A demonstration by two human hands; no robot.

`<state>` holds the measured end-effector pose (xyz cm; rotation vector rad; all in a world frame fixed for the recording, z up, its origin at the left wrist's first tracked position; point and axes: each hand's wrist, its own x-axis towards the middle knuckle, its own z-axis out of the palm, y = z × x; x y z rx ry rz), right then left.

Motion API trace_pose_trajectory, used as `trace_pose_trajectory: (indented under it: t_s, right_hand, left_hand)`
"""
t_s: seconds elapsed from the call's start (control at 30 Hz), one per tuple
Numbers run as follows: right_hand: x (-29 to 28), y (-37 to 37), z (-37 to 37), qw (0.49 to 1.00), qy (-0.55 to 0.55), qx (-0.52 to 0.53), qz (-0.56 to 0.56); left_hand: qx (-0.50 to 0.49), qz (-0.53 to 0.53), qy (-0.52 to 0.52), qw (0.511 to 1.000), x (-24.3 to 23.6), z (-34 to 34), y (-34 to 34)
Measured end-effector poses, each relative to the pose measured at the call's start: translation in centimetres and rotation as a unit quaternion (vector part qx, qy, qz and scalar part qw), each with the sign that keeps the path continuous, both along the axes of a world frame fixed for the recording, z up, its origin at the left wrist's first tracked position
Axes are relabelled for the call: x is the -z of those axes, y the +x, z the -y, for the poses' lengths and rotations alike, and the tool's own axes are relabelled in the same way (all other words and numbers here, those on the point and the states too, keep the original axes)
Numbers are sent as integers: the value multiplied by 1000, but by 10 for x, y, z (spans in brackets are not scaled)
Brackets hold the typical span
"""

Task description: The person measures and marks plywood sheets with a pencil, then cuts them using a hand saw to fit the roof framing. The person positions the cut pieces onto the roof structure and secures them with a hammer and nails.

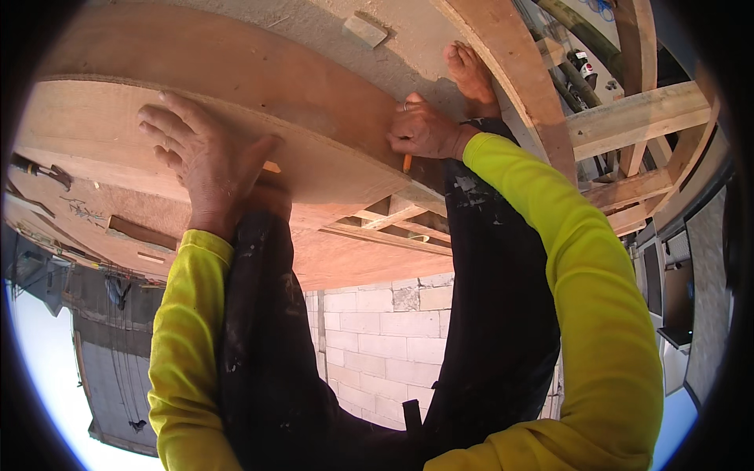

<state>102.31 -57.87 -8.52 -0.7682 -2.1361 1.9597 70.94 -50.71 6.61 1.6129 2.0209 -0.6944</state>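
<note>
- Left hand [200, 153] at 10 o'clock, palm down on plywood board [86, 118]; fingers spread wide, no grip. Palm side hidden, so contact under it can't be checked.
- Right hand [428, 129] at 1 o'clock, by the board's curved edge; fingers curled in tight, closed around orange stick [407, 163], pencil-like. Only a short end shows below the fist; rest covered by fingers. Ring on one finger.
- Plywood board runs from 9 o'clock in toward the centre; left end bends into the dark rim. Brown panel [236, 59] just beyond its edge, toward 11 o'clock.
- Small bright patch by left thumb, can't tell what.
- Dark trousers [495, 290] cover part of the board and block wall [385, 330] at 6 o'clock.
- Bare foot [471, 74] at 1 o'clock; ankle end hidden behind trouser leg.
- Wood block [365, 31] near 12 o'clock.
- Timber frame [636, 118] at 2 o'clock, cut by rim; bottle [585, 67] partly seen behind it.
- Tool at 9 o'clock [43, 169], hammer-like, cut off.
</note>
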Motion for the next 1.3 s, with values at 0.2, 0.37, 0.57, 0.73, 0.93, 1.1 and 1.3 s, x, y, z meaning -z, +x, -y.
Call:
trace_pose_trajectory:
  t_s: [0.2, 0.37, 0.57, 0.73, 0.93, 1.1, 1.3]
  right_hand:
    - [-8, 26, 6, 996, 45, -32, -77]
    - [0, -6, -26, 994, 23, 84, 69]
    - [5, -135, -71, 966, 43, 253, 17]
    - [13, -191, -98, 940, 16, 335, -62]
    - [-1, -107, -58, 981, 59, 185, 15]
    - [-11, -50, -46, 991, 50, 104, 72]
    - [16, -218, -127, 940, 109, 322, 17]
  left_hand:
    - [10, 1, 0, 1000, 0, 0, -6]
    - [-8, 6, -5, 1000, -3, -3, -3]
    - [-5, 20, -6, 1000, -4, -5, -2]
    - [-17, 19, -18, 1000, -5, -6, -2]
    - [-32, 4, -31, 999, -11, -11, -4]
    - [-79, -33, -73, 994, -19, -17, 2]
    - [-48, 19, 30, 998, -7, -5, -4]
